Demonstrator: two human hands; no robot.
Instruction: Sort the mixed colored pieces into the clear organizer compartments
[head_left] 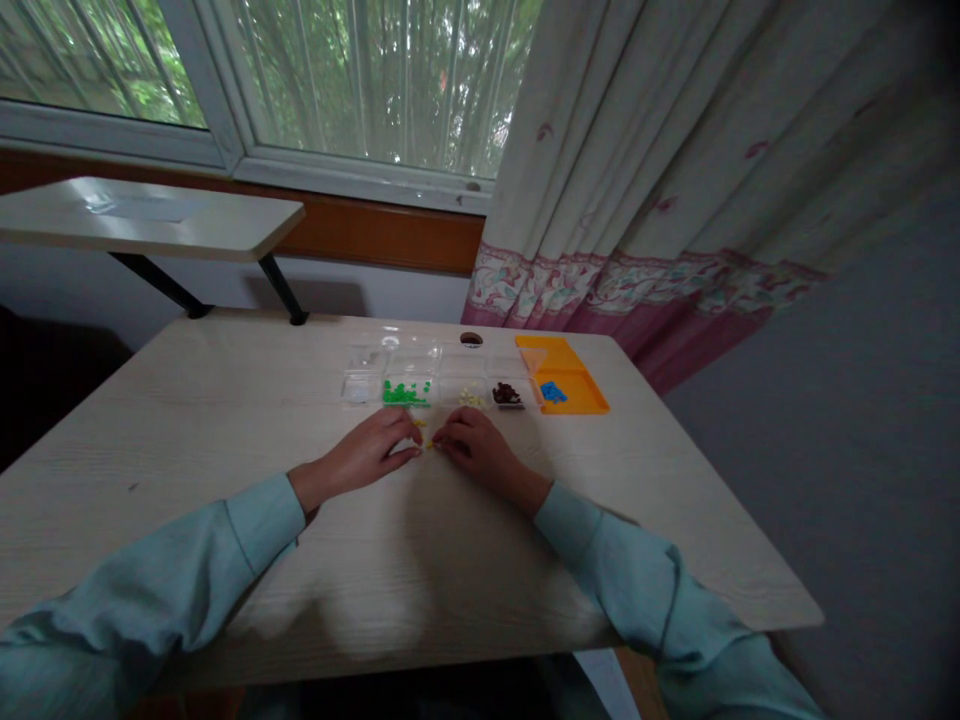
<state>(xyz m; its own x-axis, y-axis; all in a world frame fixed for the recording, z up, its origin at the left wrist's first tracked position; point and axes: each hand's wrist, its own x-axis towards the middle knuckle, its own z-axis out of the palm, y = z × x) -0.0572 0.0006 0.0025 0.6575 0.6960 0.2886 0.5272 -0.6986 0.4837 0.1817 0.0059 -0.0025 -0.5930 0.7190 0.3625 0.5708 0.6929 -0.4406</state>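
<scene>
My left hand (379, 446) rests low over the desk, its fingers curved and a gap showing between thumb and forefinger. Facing it, my right hand (480, 447) has its fingertips closed at a small yellow piece (430, 444). Another yellow piece (419, 423) lies by the left fingertips. Just beyond both hands is a clear plastic compartment box (442, 362). Its near compartments hold green pieces (405, 393), pale cream pieces (471, 398) and dark brown pieces (506, 393). The yellow pieces are too small for me to tell their kind.
An orange open case (589, 390) with blue pieces (553, 391) stands right of the clear box. Behind is a round cable hole (471, 340). A raised shelf (247, 225) on black legs overhangs the back left. A curtain (570, 230) hangs behind the desk (300, 560).
</scene>
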